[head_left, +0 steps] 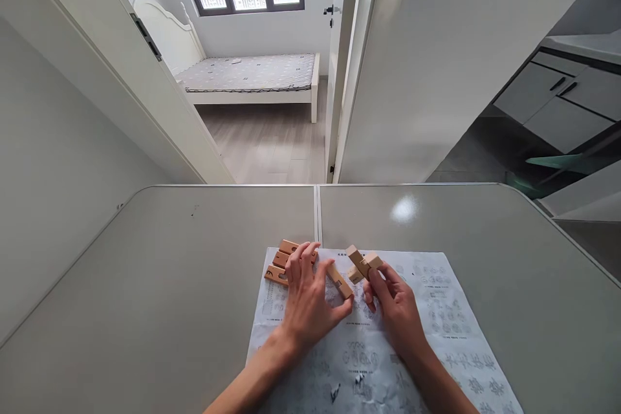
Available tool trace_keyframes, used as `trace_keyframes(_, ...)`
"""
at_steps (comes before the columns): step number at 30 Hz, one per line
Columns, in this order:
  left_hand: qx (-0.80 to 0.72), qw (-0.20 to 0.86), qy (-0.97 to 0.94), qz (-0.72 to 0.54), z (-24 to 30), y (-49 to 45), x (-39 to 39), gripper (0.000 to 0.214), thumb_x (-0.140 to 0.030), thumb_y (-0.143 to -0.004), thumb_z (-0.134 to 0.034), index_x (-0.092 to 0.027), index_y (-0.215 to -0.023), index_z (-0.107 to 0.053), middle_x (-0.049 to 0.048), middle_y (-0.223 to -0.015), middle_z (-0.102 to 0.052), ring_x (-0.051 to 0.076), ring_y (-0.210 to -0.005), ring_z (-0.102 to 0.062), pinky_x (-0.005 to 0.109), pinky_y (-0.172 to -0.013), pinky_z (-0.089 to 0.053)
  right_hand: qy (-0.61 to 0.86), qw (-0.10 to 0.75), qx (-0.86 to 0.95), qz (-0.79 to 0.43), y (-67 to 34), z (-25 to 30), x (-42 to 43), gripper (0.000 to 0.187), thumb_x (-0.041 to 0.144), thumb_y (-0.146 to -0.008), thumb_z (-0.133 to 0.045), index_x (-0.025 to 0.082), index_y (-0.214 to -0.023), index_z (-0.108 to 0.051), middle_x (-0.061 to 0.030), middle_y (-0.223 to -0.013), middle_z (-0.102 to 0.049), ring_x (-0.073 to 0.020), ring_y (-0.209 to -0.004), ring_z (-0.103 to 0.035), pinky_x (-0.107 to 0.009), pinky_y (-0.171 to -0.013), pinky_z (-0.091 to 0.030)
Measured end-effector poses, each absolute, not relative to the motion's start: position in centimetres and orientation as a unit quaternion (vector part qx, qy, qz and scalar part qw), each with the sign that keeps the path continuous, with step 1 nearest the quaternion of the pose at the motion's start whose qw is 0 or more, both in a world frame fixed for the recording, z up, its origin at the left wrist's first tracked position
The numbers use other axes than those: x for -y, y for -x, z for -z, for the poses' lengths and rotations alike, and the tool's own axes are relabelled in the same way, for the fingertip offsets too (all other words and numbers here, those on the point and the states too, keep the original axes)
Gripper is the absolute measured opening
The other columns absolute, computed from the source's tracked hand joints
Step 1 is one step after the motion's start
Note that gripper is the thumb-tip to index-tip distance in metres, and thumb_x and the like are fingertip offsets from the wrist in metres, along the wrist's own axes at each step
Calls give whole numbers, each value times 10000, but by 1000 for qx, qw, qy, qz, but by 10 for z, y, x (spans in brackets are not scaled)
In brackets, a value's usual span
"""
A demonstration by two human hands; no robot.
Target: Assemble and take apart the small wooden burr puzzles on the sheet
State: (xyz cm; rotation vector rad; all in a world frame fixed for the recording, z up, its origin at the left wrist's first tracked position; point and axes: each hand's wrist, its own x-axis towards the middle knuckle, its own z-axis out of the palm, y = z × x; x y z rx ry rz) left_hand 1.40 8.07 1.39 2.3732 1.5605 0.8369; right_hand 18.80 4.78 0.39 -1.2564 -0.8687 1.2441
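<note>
Here's the right hand over the upper middle of the printed sheet, thumb and fingers pinching a cluster of crossed wooden blocks! Just left of that, over the same sheet, the left hand has a single notched block gripped end to end between thumb and index finger, the other fingers arching over the loose pieces at the sheet's upper left corner. So the score, by my reading: part-way, a few blocks crossed together, one in hand but apart, three-odd unjoined; how firmly that cluster locks, I can't tell
</note>
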Motion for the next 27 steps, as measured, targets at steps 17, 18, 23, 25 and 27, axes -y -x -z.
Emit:
trace_keyframes(17, -511, 94, -797, -307, -19, -13, -81, 556, -127, -713, -712, -239, -1247, -608, 139, -1442, -533, 403, -1429, -385, 593, -1154, -373, 526, 548, 382, -527, -187, -3, -47, 369, 576, -987, -641, 211, -1040, -641, 45, -650, -509, -135, -553, -431, -261, -534, -397)
trace_keyframes(18, -509, 96, -797, -310, -20, -13, -81, 569, -102, -700, -699, -243, -1243, -609, 136, -1438, -538, 400, -1425, -392, 592, -1149, -381, 526, 547, 384, -526, -186, -3, -47, 359, 570, -991, -639, 214, -1036, -638, 44, -653, -508, -137, -558, -434, -264, -539, -398)
trace_keyframes(23, -480, 116, -801, -339, -26, -13, -81, 469, -168, -759, -734, -253, -1207, -622, 107, -1346, -620, 364, -1388, -451, 547, -1139, -420, 515, 543, 399, -530, -186, -4, -47, 311, 538, -1006, -631, 227, -1019, -622, 49, -664, -494, -132, -572, -431, -257, -551, -401)
trace_keyframes(25, -462, 125, -805, -350, -28, -13, -81, 388, -242, -796, -765, -254, -1162, -637, 97, -1296, -650, 357, -1375, -465, 535, -1134, -432, 508, 542, 405, -534, -186, -4, -47, 289, 521, -1018, -621, 232, -1023, -621, 50, -677, -484, -128, -581, -425, -251, -555, -403)
trace_keyframes(27, -446, 133, -809, -358, -27, -13, -81, 274, -274, -839, -769, -254, -1086, -653, 87, -1248, -673, 347, -1359, -483, 525, -1123, -442, 501, 540, 415, -534, -187, -4, -47, 270, 502, -1025, -617, 232, -1024, -625, 46, -702, -482, -125, -589, -424, -249, -555, -400)
